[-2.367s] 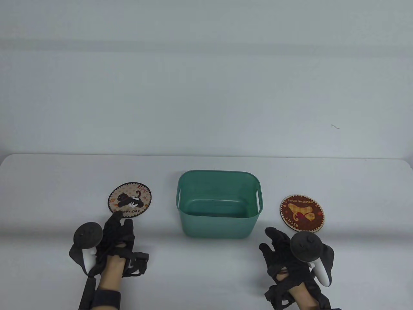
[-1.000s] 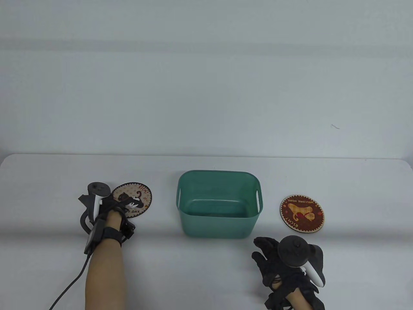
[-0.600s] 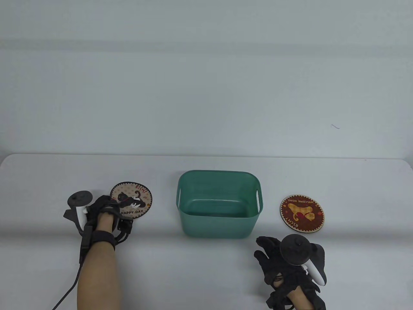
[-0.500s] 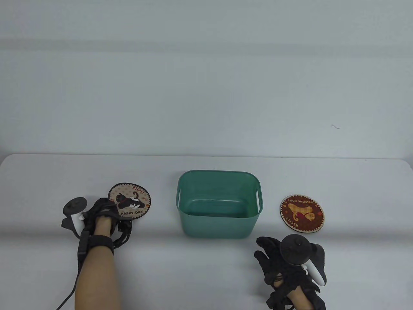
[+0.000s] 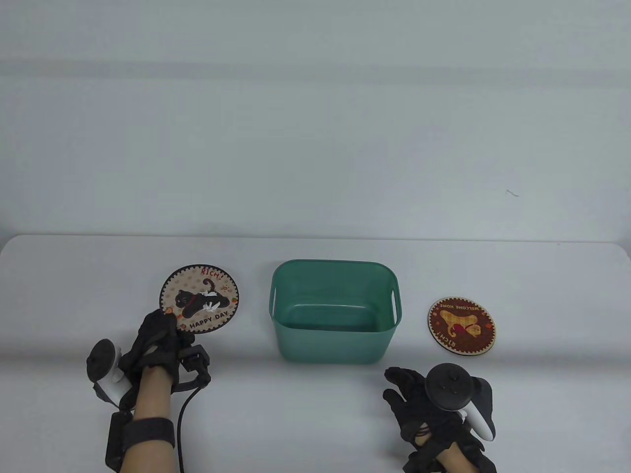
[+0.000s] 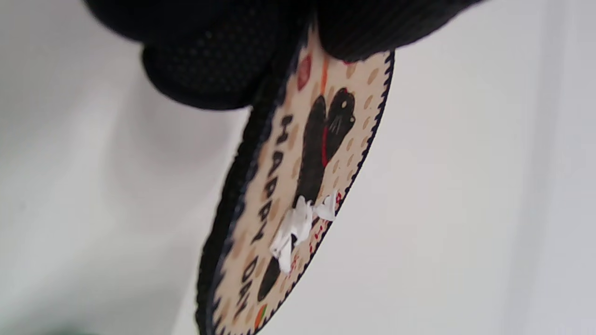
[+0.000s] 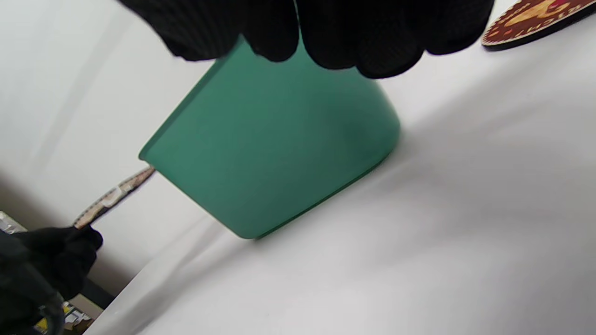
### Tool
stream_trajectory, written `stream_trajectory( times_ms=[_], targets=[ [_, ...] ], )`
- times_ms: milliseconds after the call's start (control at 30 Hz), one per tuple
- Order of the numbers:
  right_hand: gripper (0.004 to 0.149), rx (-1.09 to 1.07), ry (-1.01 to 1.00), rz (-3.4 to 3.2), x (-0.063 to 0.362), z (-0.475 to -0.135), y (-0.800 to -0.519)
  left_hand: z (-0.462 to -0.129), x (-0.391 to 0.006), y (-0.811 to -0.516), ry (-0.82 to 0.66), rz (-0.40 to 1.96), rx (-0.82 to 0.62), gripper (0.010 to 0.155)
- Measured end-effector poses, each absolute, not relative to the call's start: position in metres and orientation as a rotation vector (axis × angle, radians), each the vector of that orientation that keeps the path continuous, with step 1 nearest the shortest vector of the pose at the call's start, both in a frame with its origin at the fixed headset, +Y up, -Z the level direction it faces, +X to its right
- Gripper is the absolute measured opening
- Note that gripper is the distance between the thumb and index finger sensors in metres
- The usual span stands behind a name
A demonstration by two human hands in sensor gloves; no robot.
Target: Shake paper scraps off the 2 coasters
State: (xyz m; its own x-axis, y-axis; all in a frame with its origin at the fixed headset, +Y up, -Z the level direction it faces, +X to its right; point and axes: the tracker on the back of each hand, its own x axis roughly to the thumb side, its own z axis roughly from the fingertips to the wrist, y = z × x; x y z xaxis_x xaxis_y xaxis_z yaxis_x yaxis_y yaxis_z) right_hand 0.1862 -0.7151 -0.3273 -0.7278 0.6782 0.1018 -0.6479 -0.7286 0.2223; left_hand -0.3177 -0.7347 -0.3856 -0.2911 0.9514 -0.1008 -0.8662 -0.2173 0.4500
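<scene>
My left hand (image 5: 160,325) pinches the near-left edge of the cream black-cat coaster (image 5: 199,298), lifted off the table to the left of the green bin (image 5: 334,340). White paper scraps (image 5: 211,304) lie on the cat picture; up close the scraps (image 6: 298,225) sit near the middle of this coaster (image 6: 279,186). The dark red coaster (image 5: 461,324) lies flat on the table to the right of the bin. My right hand (image 5: 406,394) rests open on the table in front of it, fingers loosely spread, holding nothing.
The green bin stands mid-table between the two coasters, and I see nothing inside it. In the right wrist view the bin (image 7: 274,153) fills the middle, with the red coaster (image 7: 535,21) at the top right. A pale wall rises behind the table's far edge.
My left hand reached to the cat coaster, took hold of its edge and lifted it up off the table with the scraps on it. My right hand drew back slightly.
</scene>
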Motion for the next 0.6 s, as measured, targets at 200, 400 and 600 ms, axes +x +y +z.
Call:
stream_trajectory(
  times_ms=[200,400,600],
  targets=[
    [0.054,0.259,0.208,2.337,0.179,-0.327,-0.713,-0.358,-0.286,-0.708,0.349,1.820,0.245,0.043],
    [0.056,0.235,0.185,2.249,0.180,-0.329,-0.715,-0.344,-0.236,-0.708,0.187,1.848,0.141,0.043],
    [0.057,0.180,0.213,2.026,0.184,-0.326,-0.715,-0.339,-0.194,-0.707,0.054,1.786,-0.031,0.044]
  ],
)
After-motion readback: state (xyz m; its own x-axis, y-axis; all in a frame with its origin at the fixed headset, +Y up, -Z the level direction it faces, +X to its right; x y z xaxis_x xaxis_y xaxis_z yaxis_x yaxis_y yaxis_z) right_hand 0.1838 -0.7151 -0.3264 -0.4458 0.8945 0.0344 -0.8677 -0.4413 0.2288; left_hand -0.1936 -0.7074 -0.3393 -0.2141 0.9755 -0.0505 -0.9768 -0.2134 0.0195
